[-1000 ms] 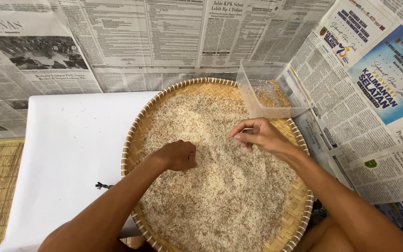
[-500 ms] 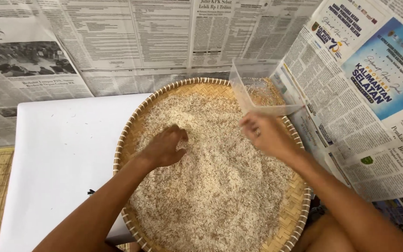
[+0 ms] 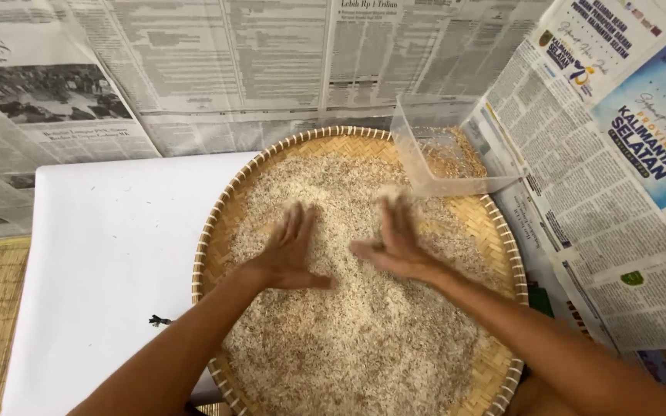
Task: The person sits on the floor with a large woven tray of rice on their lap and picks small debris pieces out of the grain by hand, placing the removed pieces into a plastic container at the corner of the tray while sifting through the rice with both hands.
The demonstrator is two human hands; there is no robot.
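Rice point(image 3: 364, 339) in woven tray point(image 3: 495, 223), plastic container point(image 3: 445, 158) on its far-right rim, white sheet point(image 3: 109, 254) left, newspapers point(image 3: 271, 69) behind.

Both hands flat, fingers spread, palms down on rice point(image 3: 348, 331) in round woven tray point(image 3: 502, 231): left hand point(image 3: 290, 250) just left of tray centre, right hand point(image 3: 395, 243) just right of it, thumbs near each other. Clear plastic container point(image 3: 445, 158) tilted on tray's upper right rim, some grain inside. White sheet point(image 3: 109, 254) left of tray, partly under it. Newspapers point(image 3: 217, 69) above and right of tray. Small dark speck point(image 3: 159, 320) on sheet near tray's lower left edge.
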